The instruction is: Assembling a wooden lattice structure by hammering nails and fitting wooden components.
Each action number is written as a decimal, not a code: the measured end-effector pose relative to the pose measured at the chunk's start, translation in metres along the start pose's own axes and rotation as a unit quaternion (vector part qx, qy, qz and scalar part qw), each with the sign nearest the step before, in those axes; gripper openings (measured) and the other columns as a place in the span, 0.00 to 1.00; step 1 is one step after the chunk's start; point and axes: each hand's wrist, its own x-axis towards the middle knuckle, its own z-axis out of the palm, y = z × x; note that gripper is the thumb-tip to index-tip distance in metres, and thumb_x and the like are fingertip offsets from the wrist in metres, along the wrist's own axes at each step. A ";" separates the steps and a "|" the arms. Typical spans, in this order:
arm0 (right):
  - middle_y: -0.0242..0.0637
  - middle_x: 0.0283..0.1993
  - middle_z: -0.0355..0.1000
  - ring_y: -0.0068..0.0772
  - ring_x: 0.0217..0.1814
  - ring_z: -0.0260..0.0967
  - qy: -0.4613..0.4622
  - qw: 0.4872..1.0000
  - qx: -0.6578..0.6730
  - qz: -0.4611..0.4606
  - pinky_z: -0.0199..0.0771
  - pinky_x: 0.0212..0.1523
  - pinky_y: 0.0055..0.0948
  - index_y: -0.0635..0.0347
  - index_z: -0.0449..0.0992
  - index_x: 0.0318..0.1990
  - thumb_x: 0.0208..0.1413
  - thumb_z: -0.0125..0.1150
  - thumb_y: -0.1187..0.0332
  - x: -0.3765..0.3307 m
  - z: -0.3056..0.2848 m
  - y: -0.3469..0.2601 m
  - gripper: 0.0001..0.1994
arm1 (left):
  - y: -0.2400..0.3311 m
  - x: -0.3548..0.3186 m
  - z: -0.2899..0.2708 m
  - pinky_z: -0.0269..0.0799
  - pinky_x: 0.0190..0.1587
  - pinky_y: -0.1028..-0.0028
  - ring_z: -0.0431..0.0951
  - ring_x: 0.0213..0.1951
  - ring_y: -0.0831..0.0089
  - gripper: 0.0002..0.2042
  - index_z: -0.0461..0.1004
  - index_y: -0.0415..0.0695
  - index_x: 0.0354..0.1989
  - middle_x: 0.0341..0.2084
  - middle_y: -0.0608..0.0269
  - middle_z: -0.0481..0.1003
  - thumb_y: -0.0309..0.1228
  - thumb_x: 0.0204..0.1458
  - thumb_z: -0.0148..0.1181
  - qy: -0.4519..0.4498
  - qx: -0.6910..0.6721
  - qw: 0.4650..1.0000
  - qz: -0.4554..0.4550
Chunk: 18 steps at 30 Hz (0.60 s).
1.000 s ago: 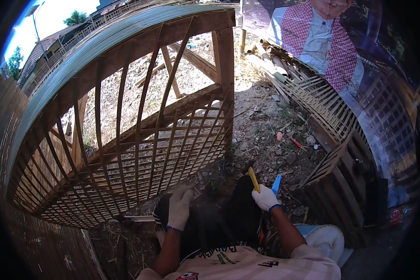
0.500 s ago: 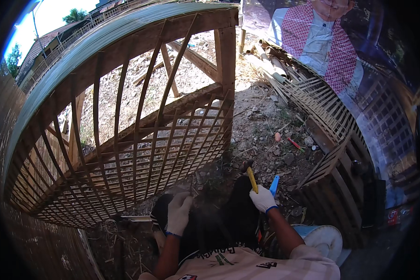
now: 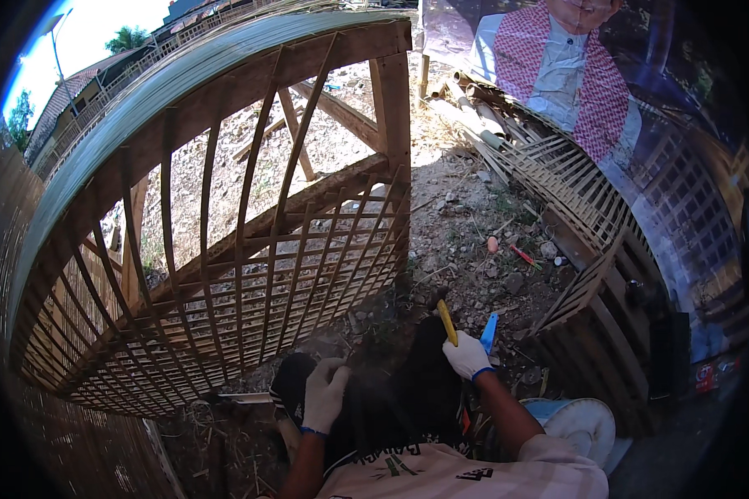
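Note:
My right hand, in a white knit glove, is closed around the yellow handle of a hammer; the dark head points up and away from me, above my right knee. Over my left thigh is my left hand, gloved too, its fingers bent toward the thumb. Whatever they pinch, if anything, is too small to make out. Beyond both hands, to the left, stands a large wooden frame with a lattice of thin bamboo slats. Neither hand touches it. Beside my right hand is a blue flat piece.
A slatted wooden crate stands at the right, with bamboo poles and a lattice panel behind it. A printed banner hangs there. By my right elbow is a white round container. Stony ground holds a red stick-like object.
The view has shifted slightly, moving the frame a little left in the picture. My left hand sits slightly lower, while my right hand keeps its hold on the hammer.

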 end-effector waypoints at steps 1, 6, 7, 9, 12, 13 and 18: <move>0.62 0.40 0.78 0.66 0.47 0.77 -0.002 1.000 -0.003 0.000 0.75 0.48 0.53 0.64 0.76 0.46 0.60 0.54 0.54 0.000 0.000 0.000 0.20 | 0.002 -0.001 -0.001 0.73 0.41 0.74 0.78 0.36 0.77 0.10 0.79 0.36 0.45 0.33 0.63 0.79 0.29 0.60 0.61 -0.001 0.001 1.000 0.001; 0.62 0.40 0.78 0.66 0.48 0.77 -0.003 1.000 0.006 0.002 0.75 0.48 0.54 0.64 0.76 0.45 0.60 0.54 0.54 -0.003 -0.003 -0.006 0.20 | -0.011 0.000 -0.003 0.72 0.39 0.74 0.76 0.33 0.77 0.10 0.78 0.37 0.45 0.30 0.63 0.77 0.29 0.59 0.59 -0.013 0.014 0.999 0.028; 0.62 0.40 0.78 0.66 0.48 0.77 -0.004 1.000 0.003 0.003 0.75 0.49 0.54 0.64 0.76 0.45 0.60 0.54 0.54 -0.003 -0.003 -0.007 0.20 | -0.014 0.001 -0.004 0.72 0.39 0.74 0.76 0.33 0.77 0.10 0.78 0.37 0.45 0.30 0.63 0.77 0.29 0.59 0.59 -0.012 0.015 0.999 0.028; 0.62 0.40 0.78 0.66 0.48 0.77 -0.005 1.000 0.006 0.003 0.75 0.48 0.54 0.65 0.76 0.45 0.60 0.54 0.54 -0.002 -0.002 -0.005 0.20 | -0.014 0.001 -0.004 0.72 0.38 0.73 0.76 0.33 0.77 0.10 0.78 0.37 0.45 0.30 0.62 0.77 0.29 0.59 0.58 -0.014 0.027 0.999 0.027; 0.63 0.40 0.78 0.66 0.48 0.77 -0.002 1.000 0.005 -0.001 0.75 0.48 0.54 0.65 0.76 0.45 0.60 0.54 0.54 0.000 0.000 -0.002 0.20 | -0.007 -0.002 -0.004 0.72 0.39 0.74 0.76 0.33 0.77 0.10 0.78 0.37 0.45 0.29 0.62 0.77 0.29 0.60 0.58 -0.017 0.036 0.999 0.014; 0.63 0.40 0.78 0.67 0.47 0.77 0.001 1.000 0.002 -0.006 0.75 0.48 0.54 0.65 0.76 0.45 0.60 0.54 0.54 0.001 0.000 -0.001 0.20 | -0.002 -0.003 -0.004 0.72 0.39 0.74 0.76 0.33 0.77 0.10 0.78 0.37 0.45 0.29 0.62 0.77 0.29 0.60 0.58 -0.017 0.036 0.999 0.014; 0.63 0.41 0.78 0.67 0.48 0.77 -0.003 1.000 0.004 -0.005 0.75 0.49 0.55 0.65 0.76 0.46 0.60 0.54 0.54 0.005 0.002 0.003 0.21 | 0.003 -0.004 -0.004 0.72 0.40 0.73 0.77 0.35 0.76 0.09 0.78 0.36 0.44 0.32 0.62 0.77 0.29 0.60 0.58 -0.024 0.056 0.998 0.031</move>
